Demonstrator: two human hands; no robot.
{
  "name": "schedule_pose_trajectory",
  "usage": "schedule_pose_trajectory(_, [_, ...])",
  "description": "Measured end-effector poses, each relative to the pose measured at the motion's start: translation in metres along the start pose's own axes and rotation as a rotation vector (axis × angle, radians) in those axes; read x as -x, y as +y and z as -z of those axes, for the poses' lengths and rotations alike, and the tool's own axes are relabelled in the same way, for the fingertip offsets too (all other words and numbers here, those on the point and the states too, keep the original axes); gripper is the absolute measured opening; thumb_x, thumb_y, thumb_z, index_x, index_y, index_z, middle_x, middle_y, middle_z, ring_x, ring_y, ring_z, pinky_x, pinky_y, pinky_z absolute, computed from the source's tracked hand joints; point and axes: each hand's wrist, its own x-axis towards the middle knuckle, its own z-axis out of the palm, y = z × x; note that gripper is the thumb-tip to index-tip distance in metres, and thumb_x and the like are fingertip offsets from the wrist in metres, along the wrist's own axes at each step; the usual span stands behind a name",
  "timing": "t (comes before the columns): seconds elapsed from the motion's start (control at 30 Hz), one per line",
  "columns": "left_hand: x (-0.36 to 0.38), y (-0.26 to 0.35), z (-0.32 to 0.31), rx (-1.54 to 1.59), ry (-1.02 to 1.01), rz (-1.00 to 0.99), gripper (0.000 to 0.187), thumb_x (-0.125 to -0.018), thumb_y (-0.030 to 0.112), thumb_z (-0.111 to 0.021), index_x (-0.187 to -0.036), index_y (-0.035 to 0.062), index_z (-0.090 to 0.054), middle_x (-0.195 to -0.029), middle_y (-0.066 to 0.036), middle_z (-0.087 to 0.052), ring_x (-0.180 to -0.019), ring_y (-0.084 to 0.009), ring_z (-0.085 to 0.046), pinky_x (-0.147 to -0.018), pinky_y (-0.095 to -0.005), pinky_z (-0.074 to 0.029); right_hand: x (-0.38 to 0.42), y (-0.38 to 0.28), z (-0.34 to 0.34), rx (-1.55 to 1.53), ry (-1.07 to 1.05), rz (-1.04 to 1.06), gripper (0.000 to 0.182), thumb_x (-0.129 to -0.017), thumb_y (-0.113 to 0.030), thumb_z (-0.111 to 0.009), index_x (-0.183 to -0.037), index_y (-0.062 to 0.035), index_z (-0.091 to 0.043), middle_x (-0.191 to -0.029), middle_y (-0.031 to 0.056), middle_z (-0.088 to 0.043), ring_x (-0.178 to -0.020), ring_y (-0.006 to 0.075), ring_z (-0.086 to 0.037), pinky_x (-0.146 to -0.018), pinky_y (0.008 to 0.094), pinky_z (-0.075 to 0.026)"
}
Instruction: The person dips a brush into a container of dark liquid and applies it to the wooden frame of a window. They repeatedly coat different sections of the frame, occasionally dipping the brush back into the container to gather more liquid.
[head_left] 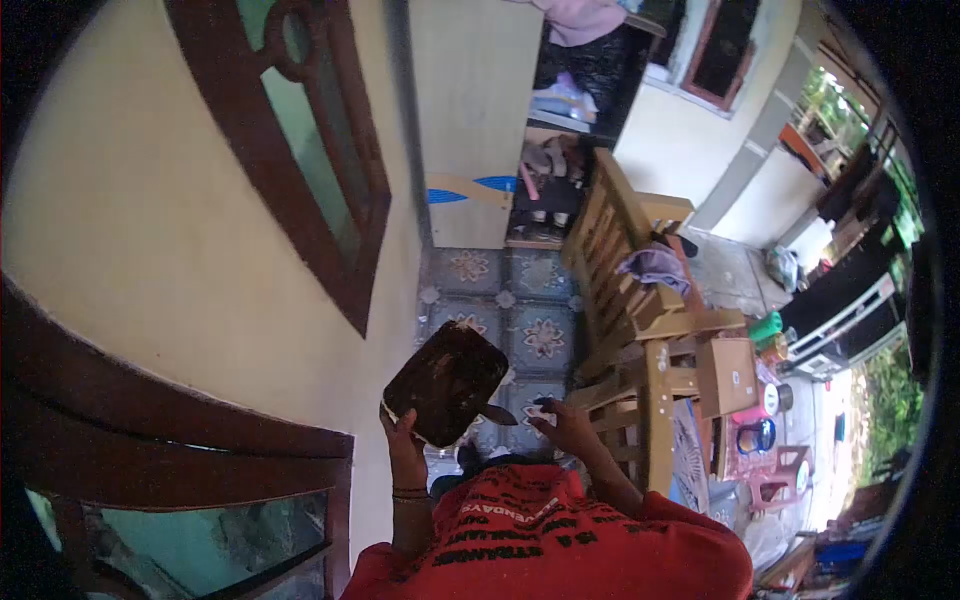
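Note:
My left hand (403, 440) grips the lower left edge of a dark brown rectangular tray (450, 375) with rounded corners. The tray is tilted, its dark face toward me, with pale marks along the rim. At its lower right corner a flat blade-like piece (498, 414) points toward my right hand (568, 430). The fingers of that hand are curled close together beside the tray, with something small and pale at their tips; I cannot tell what it is.
Tiled floor (540, 340) lies below, with a wall (385, 400) on the left. A wooden bench (610, 230) stands to the right, a cloth (655, 268) over it. Beyond are a cardboard box (727, 377) and a pink plastic chair (785, 485). A cabinet (465, 110) stands ahead.

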Motion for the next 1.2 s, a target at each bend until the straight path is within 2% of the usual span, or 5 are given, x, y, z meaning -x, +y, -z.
schedule_pose_trajectory(0.37, [-0.016, 0.002, 0.019, -0.374, 0.214, -0.210, 0.066, -0.088, 0.008, -0.055, -0.144, 0.0156, -0.021, -0.135, -0.012, -0.042, -0.123, -0.0264, -0.044, -0.098, -0.0396, -0.044, -0.084, -0.063, -0.053, -0.571, -0.295, 0.534, 0.102, -0.078, -0.040, -0.074, -0.148, -0.0075, -0.008, -0.137, 0.0245, -0.043, -0.129, 0.0431, -0.036, -0.110, 0.0442, -0.027])
schedule_pose_trajectory(0.57, [-0.041, 0.007, -0.024, -0.220, 0.269, -0.272, 0.070, -0.086, 0.002, -0.056, -0.143, 0.0142, -0.019, -0.136, -0.011, -0.039, -0.123, -0.0236, -0.043, -0.100, -0.0369, -0.040, -0.133, -0.077, -0.029, -0.409, -0.504, 0.494, 0.063, -0.089, -0.047, -0.057, -0.141, -0.0156, -0.039, -0.149, 0.0195, -0.027, -0.143, 0.0312, -0.004, -0.114, 0.0403, -0.015])
schedule_pose_trajectory(0.67, [-0.061, -0.013, -0.030, -0.380, 0.330, -0.330, 0.077, -0.083, -0.001, -0.061, -0.144, 0.0103, -0.016, -0.137, -0.012, -0.037, -0.124, -0.0236, -0.041, -0.100, -0.0348, -0.039, -0.191, -0.030, -0.062, -0.273, -0.286, 0.834, 0.062, -0.091, -0.046, -0.054, -0.142, -0.0146, -0.037, -0.137, 0.0215, -0.045, -0.136, 0.0295, -0.028, -0.107, 0.0402, -0.031])
schedule_pose_trajectory(0.73, [-0.078, -0.031, -0.044, -0.396, 0.358, -0.329, 0.079, -0.081, 0.000, -0.063, -0.144, 0.0086, -0.016, -0.136, -0.013, -0.036, -0.124, -0.0232, -0.040, -0.101, -0.0347, -0.038, -0.204, -0.041, -0.033, -0.621, -0.441, 0.385, 0.058, -0.093, -0.042, -0.051, -0.141, -0.0125, -0.036, -0.120, 0.0174, -0.058, -0.113, 0.0251, -0.052, -0.089, 0.0371, -0.045])
schedule_pose_trajectory(1.2, [-0.109, -0.097, -0.073, -0.416, 0.567, -0.376, 0.067, -0.081, 0.010, -0.065, -0.137, 0.0104, -0.028, -0.132, -0.014, -0.045, -0.120, -0.0282, -0.048, -0.099, -0.0419, -0.042, -0.351, -0.011, 0.027, -0.664, -0.769, 0.424, 0.047, -0.090, -0.037, -0.060, -0.123, -0.0045, -0.053, -0.104, 0.0041, -0.063, -0.098, 0.0180, -0.059, -0.076, 0.0342, -0.048])
